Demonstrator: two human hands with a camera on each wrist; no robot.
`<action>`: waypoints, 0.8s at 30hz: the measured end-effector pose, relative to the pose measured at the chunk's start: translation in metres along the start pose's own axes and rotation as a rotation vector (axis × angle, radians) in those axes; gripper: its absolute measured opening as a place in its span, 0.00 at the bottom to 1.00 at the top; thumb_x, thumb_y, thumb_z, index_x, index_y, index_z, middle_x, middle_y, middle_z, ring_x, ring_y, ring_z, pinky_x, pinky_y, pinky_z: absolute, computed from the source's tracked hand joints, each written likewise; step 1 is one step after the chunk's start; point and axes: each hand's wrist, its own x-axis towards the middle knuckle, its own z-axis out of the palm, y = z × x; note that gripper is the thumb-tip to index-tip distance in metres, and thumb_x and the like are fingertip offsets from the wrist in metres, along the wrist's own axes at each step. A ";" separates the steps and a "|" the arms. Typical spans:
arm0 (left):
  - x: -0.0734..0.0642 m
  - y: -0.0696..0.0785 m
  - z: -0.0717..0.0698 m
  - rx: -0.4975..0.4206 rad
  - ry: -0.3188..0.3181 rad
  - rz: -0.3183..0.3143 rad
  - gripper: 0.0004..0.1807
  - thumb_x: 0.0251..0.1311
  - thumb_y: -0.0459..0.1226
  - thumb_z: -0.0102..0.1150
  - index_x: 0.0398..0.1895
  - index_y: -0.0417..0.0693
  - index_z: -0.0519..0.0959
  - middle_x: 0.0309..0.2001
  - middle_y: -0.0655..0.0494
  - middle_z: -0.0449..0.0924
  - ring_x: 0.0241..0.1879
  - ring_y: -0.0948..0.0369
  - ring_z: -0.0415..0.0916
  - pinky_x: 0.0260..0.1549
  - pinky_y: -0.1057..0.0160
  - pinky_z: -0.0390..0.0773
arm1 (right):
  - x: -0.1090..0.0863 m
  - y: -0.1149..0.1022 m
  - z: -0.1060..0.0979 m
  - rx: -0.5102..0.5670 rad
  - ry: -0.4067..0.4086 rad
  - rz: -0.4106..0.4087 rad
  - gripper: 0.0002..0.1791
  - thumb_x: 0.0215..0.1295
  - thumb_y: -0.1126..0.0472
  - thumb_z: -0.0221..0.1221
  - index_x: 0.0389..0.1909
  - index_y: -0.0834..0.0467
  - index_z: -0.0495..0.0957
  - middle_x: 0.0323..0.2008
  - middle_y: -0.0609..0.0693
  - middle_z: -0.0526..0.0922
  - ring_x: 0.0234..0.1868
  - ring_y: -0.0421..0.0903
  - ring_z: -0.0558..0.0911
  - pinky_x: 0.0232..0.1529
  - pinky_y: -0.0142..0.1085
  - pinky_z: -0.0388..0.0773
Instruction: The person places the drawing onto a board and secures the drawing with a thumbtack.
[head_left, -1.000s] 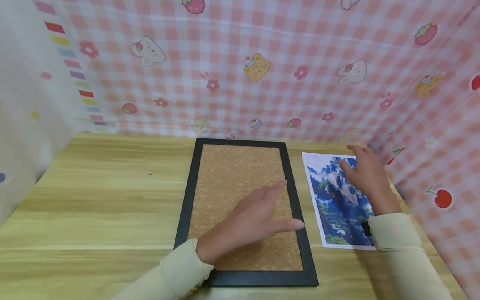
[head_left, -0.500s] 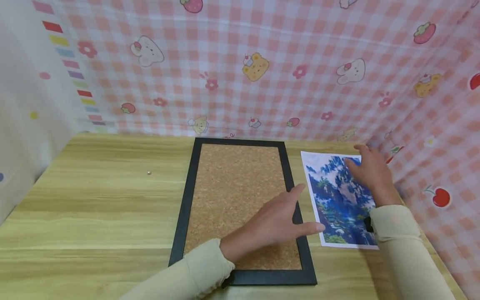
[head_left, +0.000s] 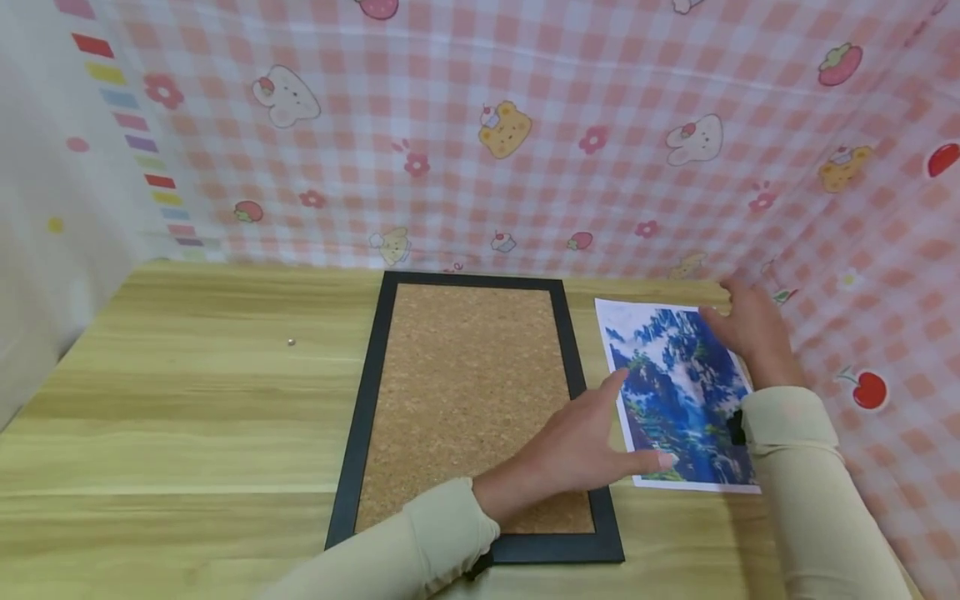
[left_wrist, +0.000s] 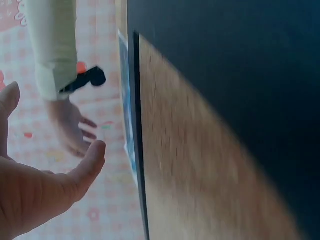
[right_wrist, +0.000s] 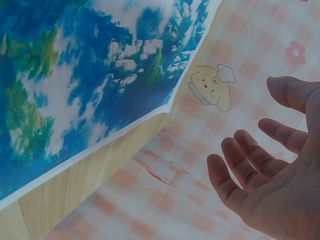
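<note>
A printed landscape picture point(head_left: 678, 392) with a white border lies flat on the right of the table. My left hand point(head_left: 573, 446) hovers at its left edge, fingers and thumb spread apart. Over the picture's far right side is my right hand point(head_left: 753, 329); in the right wrist view this hand point(right_wrist: 270, 175) has loosely bent fingers with nothing between them, apart from the paper point(right_wrist: 95, 75). Under my left forearm lies a cork board point(head_left: 465, 400) in a black frame point(head_left: 367, 400). The left wrist view shows the left thumb and a finger apart, holding nothing.
A small shiny round piece point(head_left: 292, 342) lies on the wooden table point(head_left: 187, 417) at the left. Pink checked cloth point(head_left: 450, 125) hangs behind the table and along its right side, close to my right hand.
My left hand has moved right, from above the cork board to the picture's left edge. My right hand has shifted slightly right, toward the picture's far right corner.
</note>
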 end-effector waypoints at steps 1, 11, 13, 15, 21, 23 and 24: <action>0.000 0.001 0.004 -0.008 -0.004 -0.001 0.57 0.56 0.66 0.65 0.83 0.65 0.44 0.78 0.63 0.53 0.74 0.56 0.58 0.64 0.45 0.70 | 0.001 0.001 0.000 0.005 -0.006 0.005 0.36 0.75 0.55 0.56 0.72 0.73 0.57 0.64 0.79 0.63 0.61 0.77 0.65 0.59 0.72 0.63; 0.003 0.015 0.034 -0.208 0.003 -0.128 0.63 0.51 0.64 0.72 0.83 0.59 0.45 0.80 0.61 0.48 0.75 0.59 0.55 0.66 0.47 0.68 | 0.011 0.009 0.002 0.013 -0.085 0.098 0.38 0.74 0.50 0.56 0.72 0.73 0.56 0.63 0.78 0.64 0.59 0.75 0.66 0.60 0.71 0.64; 0.004 0.016 0.038 -0.251 0.013 -0.160 0.63 0.51 0.63 0.73 0.83 0.58 0.45 0.80 0.60 0.46 0.76 0.58 0.52 0.67 0.46 0.66 | 0.014 0.011 0.001 0.001 -0.097 0.098 0.38 0.74 0.51 0.56 0.71 0.73 0.56 0.63 0.79 0.64 0.60 0.75 0.66 0.60 0.71 0.64; 0.006 0.017 0.042 -0.285 0.020 -0.192 0.63 0.51 0.62 0.73 0.83 0.57 0.46 0.81 0.60 0.45 0.77 0.58 0.48 0.68 0.45 0.63 | 0.017 0.014 0.001 -0.012 -0.112 0.097 0.38 0.74 0.51 0.56 0.71 0.74 0.57 0.62 0.79 0.64 0.60 0.76 0.66 0.59 0.71 0.65; 0.012 0.021 0.052 -0.367 0.049 -0.308 0.61 0.48 0.57 0.78 0.82 0.57 0.51 0.79 0.60 0.53 0.76 0.56 0.53 0.68 0.45 0.64 | 0.025 0.023 0.004 0.006 -0.178 0.130 0.42 0.73 0.50 0.58 0.72 0.75 0.54 0.64 0.80 0.63 0.60 0.75 0.66 0.61 0.70 0.63; 0.013 0.023 0.054 -0.404 0.054 -0.342 0.61 0.47 0.56 0.79 0.81 0.58 0.53 0.78 0.61 0.56 0.75 0.56 0.56 0.67 0.45 0.66 | 0.027 0.026 0.006 0.028 -0.192 0.136 0.43 0.72 0.51 0.58 0.73 0.76 0.51 0.66 0.80 0.60 0.62 0.76 0.64 0.62 0.70 0.61; 0.013 0.023 0.055 -0.415 0.056 -0.350 0.61 0.47 0.55 0.79 0.81 0.57 0.53 0.77 0.61 0.57 0.74 0.56 0.57 0.66 0.45 0.67 | 0.027 0.028 0.008 0.041 -0.192 0.135 0.44 0.72 0.52 0.59 0.74 0.76 0.50 0.67 0.80 0.59 0.63 0.77 0.63 0.63 0.70 0.60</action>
